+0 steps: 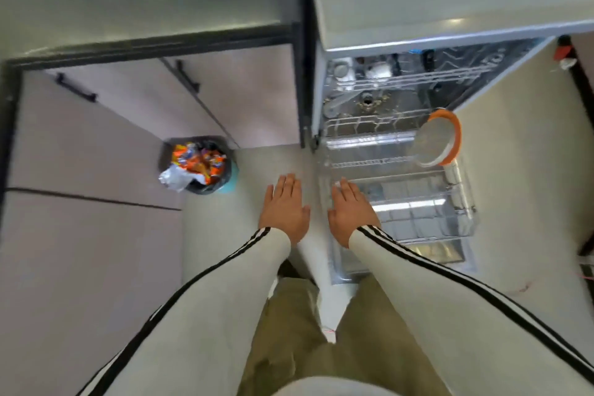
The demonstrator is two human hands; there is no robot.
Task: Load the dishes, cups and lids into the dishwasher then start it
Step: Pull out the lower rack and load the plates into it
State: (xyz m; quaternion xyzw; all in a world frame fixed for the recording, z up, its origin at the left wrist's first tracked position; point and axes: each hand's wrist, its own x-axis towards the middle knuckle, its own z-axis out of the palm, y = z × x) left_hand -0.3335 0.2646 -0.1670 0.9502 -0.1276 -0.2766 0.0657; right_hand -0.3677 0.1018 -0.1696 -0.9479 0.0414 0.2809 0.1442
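Loading has barely begun — both flat, empty hands, left hand and right hand, hover by the pulled-out wire dishwasher rack holding one orange-rimmed clear lid — next, fetch more dishes.

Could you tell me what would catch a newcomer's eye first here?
The orange-rimmed clear lid stands out, propped at the far right of the pulled-out lower rack. Left of it, by the cabinets, a bin brims with orange wrappers. Nearer, the left hand and right hand are open, holding nothing.

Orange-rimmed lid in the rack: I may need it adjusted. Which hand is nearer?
Right. The right hand is over the rack's near left edge, the lid beyond it to the right. The left hand is over the floor, left of the rack, farther away.
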